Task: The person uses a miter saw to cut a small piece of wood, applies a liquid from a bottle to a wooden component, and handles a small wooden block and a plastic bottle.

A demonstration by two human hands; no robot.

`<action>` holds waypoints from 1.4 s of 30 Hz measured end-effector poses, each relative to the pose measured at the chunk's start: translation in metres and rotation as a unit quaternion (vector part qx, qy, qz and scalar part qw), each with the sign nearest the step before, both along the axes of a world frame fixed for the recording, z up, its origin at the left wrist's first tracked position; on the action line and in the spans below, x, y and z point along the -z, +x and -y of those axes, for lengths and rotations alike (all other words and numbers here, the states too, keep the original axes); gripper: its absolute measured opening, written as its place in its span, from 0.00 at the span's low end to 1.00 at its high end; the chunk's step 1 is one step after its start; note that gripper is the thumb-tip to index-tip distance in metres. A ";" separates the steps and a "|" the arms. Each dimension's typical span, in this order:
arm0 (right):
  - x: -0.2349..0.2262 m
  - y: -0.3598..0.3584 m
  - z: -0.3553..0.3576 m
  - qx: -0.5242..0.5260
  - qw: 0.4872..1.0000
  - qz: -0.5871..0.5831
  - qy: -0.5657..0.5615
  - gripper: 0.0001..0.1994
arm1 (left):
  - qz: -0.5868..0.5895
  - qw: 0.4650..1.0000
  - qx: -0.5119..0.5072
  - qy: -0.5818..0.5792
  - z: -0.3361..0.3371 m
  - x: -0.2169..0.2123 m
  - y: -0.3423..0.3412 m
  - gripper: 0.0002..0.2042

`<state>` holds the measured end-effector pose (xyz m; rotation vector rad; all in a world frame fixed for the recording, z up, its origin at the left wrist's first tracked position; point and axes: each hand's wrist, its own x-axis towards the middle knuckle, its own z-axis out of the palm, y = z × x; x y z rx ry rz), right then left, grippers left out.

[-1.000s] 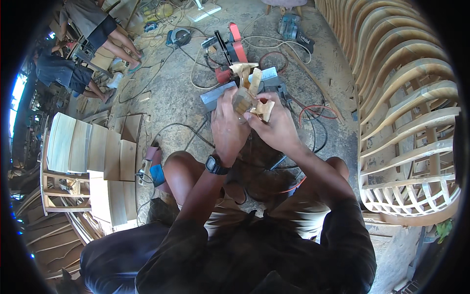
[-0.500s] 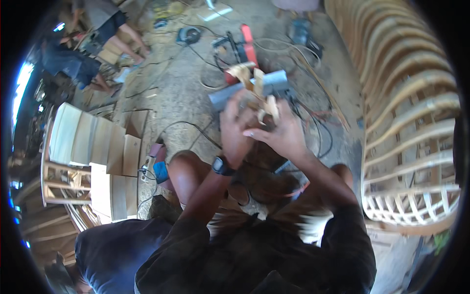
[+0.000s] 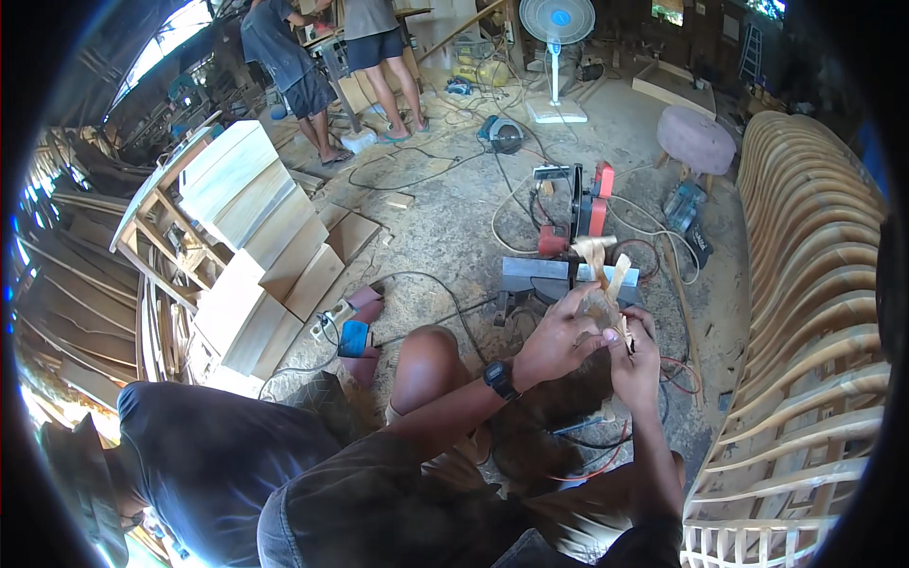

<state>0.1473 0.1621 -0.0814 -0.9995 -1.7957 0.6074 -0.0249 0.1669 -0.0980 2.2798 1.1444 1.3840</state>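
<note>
L hand [image 3: 559,343]: up in front of the chest, fingers wrapped round the small wooden piece [image 3: 606,301] from its left side — clamped on.
R hand [image 3: 636,364]: just below and right of the piece, fingertips pinched on its lower end, also gripping.
Piece: pale wood w/ thin slats, long axis roughly upright, top tilted a bit right — sticks up above both hands.
Key relation: piece sits between the 2 hands; L hand covers the middle, R hand holds the bottom, so L is nearer the bulk of it.
Below: cutting machine [image 3: 568,256] on the sawdust floor [image 3: 445,218], right under the piece.
Right: stacked curved wooden frames [image 3: 814,312].
Left: crouching person [image 3: 208,464] close by.
</note>
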 end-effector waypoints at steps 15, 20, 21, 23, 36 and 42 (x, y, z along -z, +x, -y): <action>-0.011 0.026 -0.007 -0.128 0.983 -0.025 -0.127 0.07 | 0.017 0.987 0.120 -0.105 0.004 -0.013 -0.017 0.09; -0.012 0.027 -0.009 -0.161 0.971 -0.060 -0.166 0.09 | 0.030 0.980 0.151 -0.123 0.006 -0.024 -0.026 0.08; -0.012 0.027 -0.010 -0.169 0.967 -0.075 -0.178 0.09 | 0.039 0.978 0.155 -0.133 0.007 -0.025 -0.028 0.08; -0.012 0.028 -0.010 -0.186 0.956 -0.104 -0.201 0.11 | 0.051 0.973 0.166 -0.151 0.006 -0.025 -0.031 0.08; -0.011 0.007 0.006 -0.169 0.950 -0.209 -0.157 0.18 | 0.135 0.966 0.166 -0.143 -0.002 -0.007 -0.043 0.09; -0.005 0.006 0.004 -0.012 0.996 -0.069 -0.059 0.12 | 0.100 0.984 0.123 -0.081 0.001 -0.018 -0.013 0.08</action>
